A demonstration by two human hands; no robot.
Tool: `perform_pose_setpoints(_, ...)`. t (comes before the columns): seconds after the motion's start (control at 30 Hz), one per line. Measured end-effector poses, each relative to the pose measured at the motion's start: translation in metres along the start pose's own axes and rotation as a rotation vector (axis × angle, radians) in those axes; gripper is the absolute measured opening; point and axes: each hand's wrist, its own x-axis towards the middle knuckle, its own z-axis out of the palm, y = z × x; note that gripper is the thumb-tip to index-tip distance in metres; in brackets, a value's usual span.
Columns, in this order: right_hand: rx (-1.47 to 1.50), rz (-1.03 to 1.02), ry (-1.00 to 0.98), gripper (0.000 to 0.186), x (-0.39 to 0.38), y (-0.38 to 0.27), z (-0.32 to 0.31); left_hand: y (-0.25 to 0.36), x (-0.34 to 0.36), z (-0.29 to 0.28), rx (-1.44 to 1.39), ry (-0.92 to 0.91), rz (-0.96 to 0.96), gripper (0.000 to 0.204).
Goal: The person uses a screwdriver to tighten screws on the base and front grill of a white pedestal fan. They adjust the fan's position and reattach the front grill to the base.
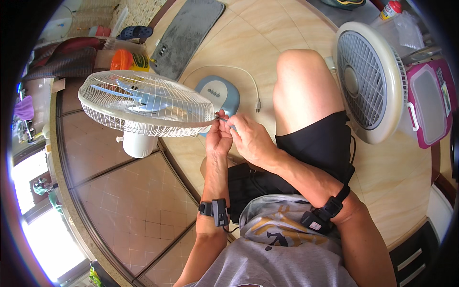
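Note:
A fan with a white wire guard (167, 125) and pale blue blades (143, 98) is tilted so its guard faces up. Its white motor housing (138, 144) shows underneath, and its blue and white base (231, 95) with several buttons sits on the floor behind. At the guard's right rim, my left hand (220, 139) is closed, its fingertips pinching the edge. My right hand (253, 143) grips a thin dark screwdriver (233, 126), its tip directed at that rim beside my left fingertips. The screwdriver's handle is mostly hidden by my fingers.
A cord with a plug (258, 106) lies on the tiled floor (253, 43). Right of my bent knee (308, 91) stands a round-faced box fan (351, 81), with a pink-edged case (432, 107) beyond. Cabinets (134, 205) run along the left; a grey mat (189, 38) lies farther off.

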Motion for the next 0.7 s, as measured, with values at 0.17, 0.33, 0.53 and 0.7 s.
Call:
perform_pose_setpoints(0.17,-0.034,-0.024,-0.029,0.013,-0.0031,0.0022,0.0008,0.0006,0.0007,0.0008,-0.031,-0.005,-0.015,0.021)
perform_pose_setpoints(0.33,0.008,-0.046,-0.014,0.012,-0.0038,0.0007,-0.0012,0.0007,0.0017,0.0007,-0.028,0.003,0.007,0.021)
perform_pose_setpoints(0.53,0.020,-0.021,-0.018,0.015,-0.0035,-0.0014,-0.0040,0.0007,0.0047,-0.0012,-0.049,0.020,0.000,0.021)
perform_pose_setpoints(0.7,0.039,0.011,-0.022,0.018,-0.0016,-0.0014,-0.0046,0.0008,0.0070,-0.0059,-0.032,0.036,0.013,0.022)
